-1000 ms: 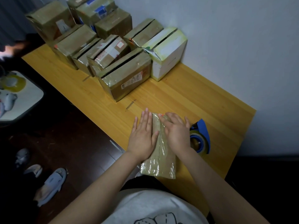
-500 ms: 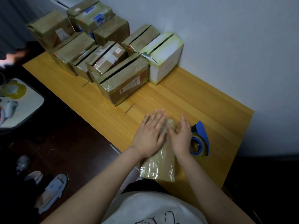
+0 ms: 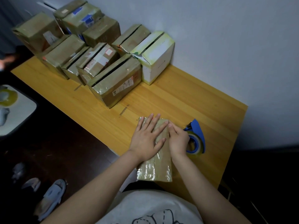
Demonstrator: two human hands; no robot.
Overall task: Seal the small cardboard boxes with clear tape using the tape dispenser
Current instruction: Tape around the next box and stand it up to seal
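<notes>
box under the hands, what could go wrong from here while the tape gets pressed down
The near end of the box seems to overhang the table edge, so the flat left hand pressing could tip or slide it. The tape dispenser sits close beside the right hand; a wrist move might knock it.

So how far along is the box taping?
Done: near box carries glossy tape over its top; tape dispenser lies beside it. In hand: left hand flat on it, right hand at its right edge. Left: back boxes show open top slits.
</notes>
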